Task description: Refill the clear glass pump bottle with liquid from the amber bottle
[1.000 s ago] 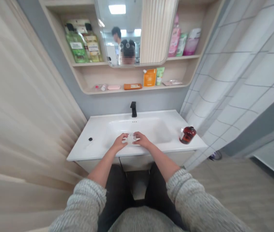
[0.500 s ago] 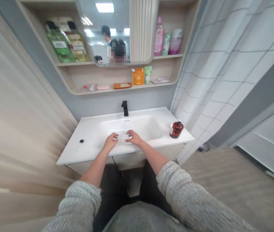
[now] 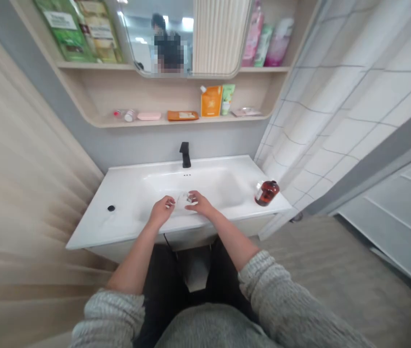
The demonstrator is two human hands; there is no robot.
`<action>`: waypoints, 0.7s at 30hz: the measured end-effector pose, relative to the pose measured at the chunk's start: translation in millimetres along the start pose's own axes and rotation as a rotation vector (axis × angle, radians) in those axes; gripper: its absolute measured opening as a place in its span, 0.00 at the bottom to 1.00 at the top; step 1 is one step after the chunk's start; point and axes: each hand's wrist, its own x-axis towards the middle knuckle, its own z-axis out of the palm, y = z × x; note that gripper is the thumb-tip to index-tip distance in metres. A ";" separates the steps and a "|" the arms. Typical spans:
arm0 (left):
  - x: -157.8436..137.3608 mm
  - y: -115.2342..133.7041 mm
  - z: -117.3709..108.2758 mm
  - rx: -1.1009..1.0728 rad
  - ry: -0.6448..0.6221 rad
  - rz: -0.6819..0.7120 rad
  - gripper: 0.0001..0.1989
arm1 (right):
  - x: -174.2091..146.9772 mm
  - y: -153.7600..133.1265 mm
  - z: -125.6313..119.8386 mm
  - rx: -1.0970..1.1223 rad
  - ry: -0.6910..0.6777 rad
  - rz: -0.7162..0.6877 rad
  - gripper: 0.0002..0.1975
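Observation:
Over the front of the white sink basin, my two hands are close together at the same height. My right hand grips a small clear, whitish object from its right side; its exact kind is too faint against the white basin to make out. Just left of it is my left hand, its fingers curled together with the tips toward the clear object. Whatever those fingers pinch, if anything, blends into the white behind. Behind both hands stands a black faucet.
On the counter's right lies an amber bottle; at left is a small black round piece. The shelf above holds an orange pouch, a green tube, a pink case and an orange-brown case. Curtains hang on both sides.
The head view has moved closer to the shelf and counter. My left hand has drawn slightly away from the clear object, which now looks tilted in my right hand.

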 end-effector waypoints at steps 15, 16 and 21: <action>3.4 1.5 0.6 -0.057 -0.035 -0.022 0.11 | 5.1 4.7 -2.3 0.021 -0.045 -0.007 0.36; 2.5 2.8 0.2 -0.045 -0.037 -0.023 0.11 | 5.3 5.3 -2.0 0.020 -0.039 -0.008 0.36; -1.7 7.9 -0.8 0.013 -0.047 -0.030 0.10 | 4.3 6.4 -1.1 -0.001 -0.021 -0.005 0.36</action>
